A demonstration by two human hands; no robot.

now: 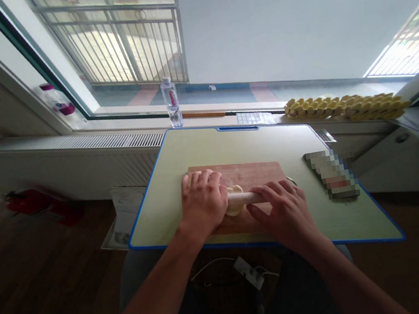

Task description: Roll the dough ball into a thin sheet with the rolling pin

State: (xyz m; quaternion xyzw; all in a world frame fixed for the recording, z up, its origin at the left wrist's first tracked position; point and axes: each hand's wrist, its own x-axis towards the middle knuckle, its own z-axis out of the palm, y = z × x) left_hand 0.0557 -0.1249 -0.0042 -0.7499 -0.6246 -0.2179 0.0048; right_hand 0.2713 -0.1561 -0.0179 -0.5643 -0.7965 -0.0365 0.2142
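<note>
A pale rolling pin lies across a round of dough on a wooden cutting board. My left hand is closed over the pin's left end and covers it. On the right end, my right hand grips with fingers curled over the top and the thumb on the near side. Between the hands the pin's middle shows, with dough visible on its far and near sides. The board rests on a light table with a blue rim.
A phone-like object, blurred out, lies on the table's right side. Beyond the far edge stand a water bottle and a long yellow egg-carton-like stack on the sill. A power strip with cables sits below the near edge.
</note>
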